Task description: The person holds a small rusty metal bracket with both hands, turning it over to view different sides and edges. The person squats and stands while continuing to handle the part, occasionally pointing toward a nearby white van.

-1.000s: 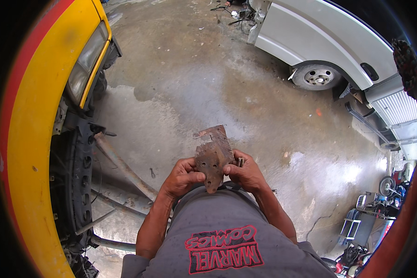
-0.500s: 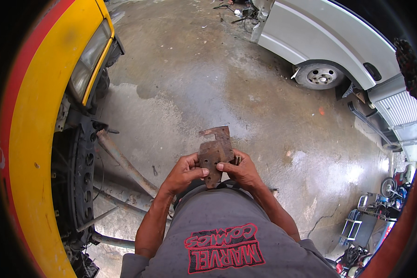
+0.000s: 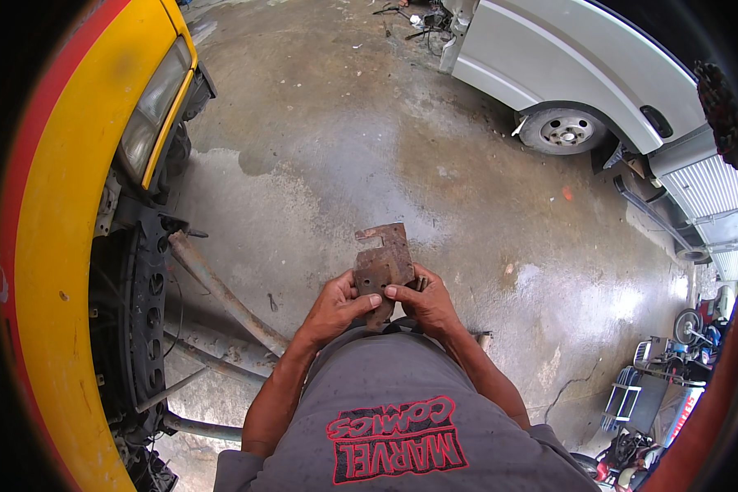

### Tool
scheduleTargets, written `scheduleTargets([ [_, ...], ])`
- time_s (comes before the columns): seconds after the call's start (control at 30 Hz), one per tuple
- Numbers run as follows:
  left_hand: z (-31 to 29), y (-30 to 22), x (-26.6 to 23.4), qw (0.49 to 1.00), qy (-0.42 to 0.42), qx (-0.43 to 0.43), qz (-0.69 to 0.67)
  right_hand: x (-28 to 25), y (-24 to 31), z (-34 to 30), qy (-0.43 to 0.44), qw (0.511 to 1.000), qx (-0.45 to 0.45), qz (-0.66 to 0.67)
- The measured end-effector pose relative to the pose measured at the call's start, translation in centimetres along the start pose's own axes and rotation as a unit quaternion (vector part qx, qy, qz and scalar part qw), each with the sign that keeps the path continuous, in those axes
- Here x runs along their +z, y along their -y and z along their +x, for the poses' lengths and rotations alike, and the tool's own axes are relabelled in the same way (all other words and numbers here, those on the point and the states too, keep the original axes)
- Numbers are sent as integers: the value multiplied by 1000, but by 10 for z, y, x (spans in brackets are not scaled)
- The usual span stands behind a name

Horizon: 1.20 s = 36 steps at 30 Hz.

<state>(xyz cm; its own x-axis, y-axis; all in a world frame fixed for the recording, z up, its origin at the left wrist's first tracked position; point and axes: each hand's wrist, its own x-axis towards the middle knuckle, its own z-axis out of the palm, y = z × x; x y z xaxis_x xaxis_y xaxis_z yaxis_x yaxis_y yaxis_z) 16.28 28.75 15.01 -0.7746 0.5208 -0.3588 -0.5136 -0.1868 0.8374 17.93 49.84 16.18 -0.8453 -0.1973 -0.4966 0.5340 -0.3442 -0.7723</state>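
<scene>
A rusty brown metal plate (image 3: 383,261) with holes and a notched top edge stands upright in front of my chest. My left hand (image 3: 334,303) grips its lower left side, thumb across the face. My right hand (image 3: 425,302) holds its lower right edge, fingers curled behind and thumb on the front. Both forearms rise from my grey printed shirt at the lower edge. Below the plate lies a wet, stained concrete floor (image 3: 344,148).
A yellow and red vehicle (image 3: 57,271) with a headlight fills the left; its exposed axle rods (image 3: 221,295) and dark hub jut onto the floor. A white van (image 3: 582,74) with a wheel stands upper right. Tools and a cart (image 3: 656,385) crowd the lower right.
Both hands have shifted slightly on the plate, which now stands a little more upright and nearer my chest. The view has tilted a little.
</scene>
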Motion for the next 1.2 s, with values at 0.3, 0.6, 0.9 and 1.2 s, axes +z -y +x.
scheduleTargets([
  [0.3,3,10,5,999,-21,4,-37,-3,0,0,-2,1000,6,-17],
  [0.6,0,-4,13,989,-68,14,-130,-31,-6,5,0,999,31,-41],
  [0.9,6,-36,-27,977,-152,111,-98,-150,-105,25,-187,976,78,-82],
  [1.2,11,-65,-25,976,-147,139,-78,-254,-248,-35,-319,911,230,-121],
])
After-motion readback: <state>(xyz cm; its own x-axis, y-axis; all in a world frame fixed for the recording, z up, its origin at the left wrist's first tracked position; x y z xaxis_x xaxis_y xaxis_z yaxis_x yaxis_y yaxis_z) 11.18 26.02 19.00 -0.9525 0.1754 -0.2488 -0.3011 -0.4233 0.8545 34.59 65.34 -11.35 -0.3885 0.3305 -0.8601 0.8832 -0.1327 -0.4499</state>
